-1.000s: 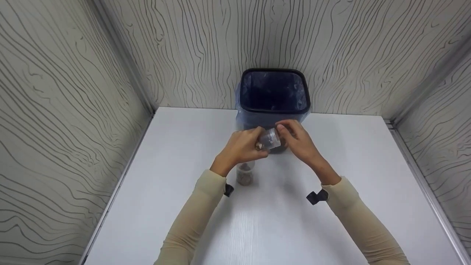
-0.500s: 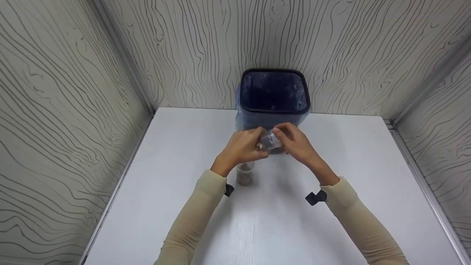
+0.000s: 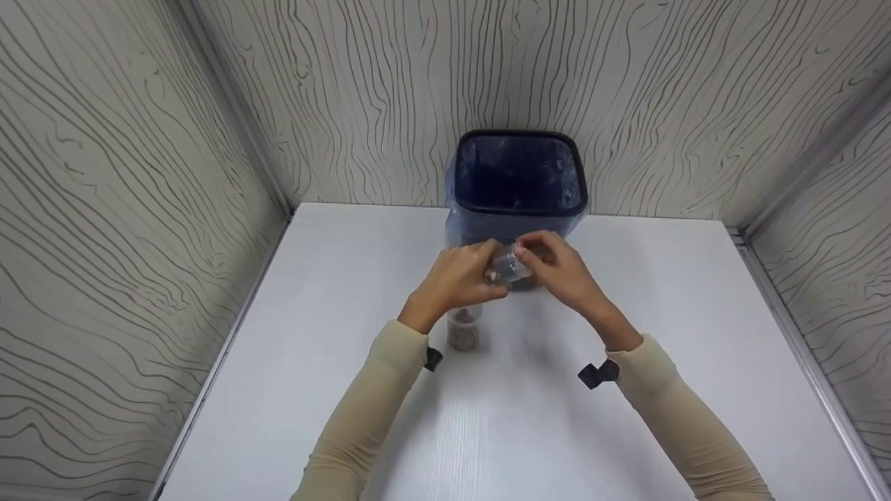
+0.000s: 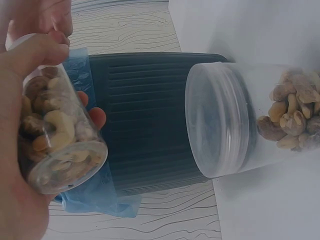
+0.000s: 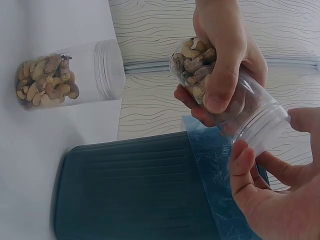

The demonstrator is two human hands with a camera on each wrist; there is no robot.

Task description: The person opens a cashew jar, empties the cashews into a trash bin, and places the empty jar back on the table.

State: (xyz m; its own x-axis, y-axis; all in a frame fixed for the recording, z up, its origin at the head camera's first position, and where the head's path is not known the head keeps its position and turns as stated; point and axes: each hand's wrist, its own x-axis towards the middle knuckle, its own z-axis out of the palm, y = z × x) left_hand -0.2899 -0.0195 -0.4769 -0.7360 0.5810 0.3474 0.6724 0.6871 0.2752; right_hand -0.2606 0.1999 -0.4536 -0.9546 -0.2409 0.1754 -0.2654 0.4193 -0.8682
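1 jar of nuts is slanting in the left hand, whose fingers and thumb are wrapping round its body, and it is hanging above the table in front of the bin. The right hand is keeping its fingers partly curled, with the tips pinching the cap from opposite sides; whether the cap is sitting tight or loose, I cannot tell. A 2nd jar, also holding nuts, is standing on the table near the bin, below the left hand in the head view. As I am judging it, the main risk is coming from that slant: if the cap were coming away suddenly, nuts could be sliding towards the mouth and spilling. The smooth plastic could also be slipping if the left hand were gripping too lightly against a twist, and a low swing of the left wrist could be knocking the 2nd jar over. Compared with 1 second ago, the right hand's fingertips are now reaching farther over the cap, while the left hand, the 2nd jar and the bin are keeping practically the same places.
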